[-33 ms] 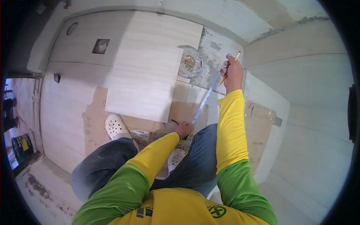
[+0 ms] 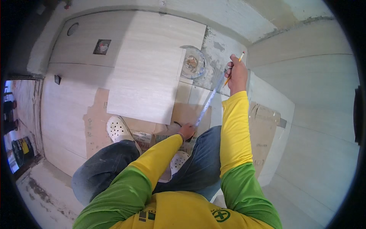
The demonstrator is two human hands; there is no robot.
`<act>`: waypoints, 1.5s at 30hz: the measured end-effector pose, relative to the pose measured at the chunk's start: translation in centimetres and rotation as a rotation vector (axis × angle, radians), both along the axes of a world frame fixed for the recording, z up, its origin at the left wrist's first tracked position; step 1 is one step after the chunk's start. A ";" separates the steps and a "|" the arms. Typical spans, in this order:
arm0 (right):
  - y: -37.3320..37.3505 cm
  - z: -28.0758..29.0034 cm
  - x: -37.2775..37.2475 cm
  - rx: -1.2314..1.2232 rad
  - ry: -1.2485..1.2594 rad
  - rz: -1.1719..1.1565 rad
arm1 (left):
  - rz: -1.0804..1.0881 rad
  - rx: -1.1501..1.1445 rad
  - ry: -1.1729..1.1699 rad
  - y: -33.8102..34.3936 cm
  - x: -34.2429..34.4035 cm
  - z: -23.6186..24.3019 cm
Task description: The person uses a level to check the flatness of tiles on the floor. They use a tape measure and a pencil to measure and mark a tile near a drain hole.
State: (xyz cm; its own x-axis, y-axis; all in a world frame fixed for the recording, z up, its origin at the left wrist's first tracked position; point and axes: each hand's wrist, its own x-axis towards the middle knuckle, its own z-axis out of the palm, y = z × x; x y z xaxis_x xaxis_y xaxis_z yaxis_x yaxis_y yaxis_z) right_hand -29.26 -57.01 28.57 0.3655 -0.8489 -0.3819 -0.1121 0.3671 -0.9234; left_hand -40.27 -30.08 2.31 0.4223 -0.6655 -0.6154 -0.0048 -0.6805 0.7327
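Note:
A tape measure's pale blade (image 2: 207, 103) stretches diagonally between my hands. My left hand (image 2: 187, 131) is closed around its lower end, near my right knee; the tape's case is mostly hidden there. At the upper end, my right hand (image 2: 238, 76) is closed, pinching the blade's tip, with a yellow pencil (image 2: 241, 57) held through the same fingers. Left of the blade lies a large pale tile (image 2: 143, 76), leaning over or resting on another pale tile (image 2: 167, 32). Beside its right edge is a round clear-rimmed opening (image 2: 193, 64) with debris inside.
Brown cardboard (image 2: 95, 131) lies under my shoes (image 2: 119, 128), and another cardboard piece (image 2: 263, 129) is at the right. Bare rough concrete (image 2: 217, 47) shows beyond the opening. Tiled wall (image 2: 316, 95) rises on the right. A square cutout (image 2: 102, 47) and a dark bucket (image 2: 23, 149) are leftward.

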 end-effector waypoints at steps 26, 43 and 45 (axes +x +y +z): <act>-2.8 -2.6 -2.4 -0.077 0.200 -0.024 | 0.158 0.024 0.232 -1.9 -1.3 3.4; -0.6 -2.3 0.9 -0.030 0.140 0.043 | 0.066 0.270 -0.018 -0.1 -0.1 1.3; -0.6 -2.4 0.9 -0.040 0.141 0.021 | 0.091 0.292 -0.005 -0.3 -0.7 0.8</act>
State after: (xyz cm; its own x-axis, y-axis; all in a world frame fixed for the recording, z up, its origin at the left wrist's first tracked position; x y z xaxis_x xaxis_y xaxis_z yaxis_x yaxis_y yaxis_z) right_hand -28.40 -57.60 26.19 0.3284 -0.8572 -0.3967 -0.2493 0.3264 -0.9118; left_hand -41.00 -30.43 3.08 0.4758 -0.4203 -0.7727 0.0626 -0.8600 0.5064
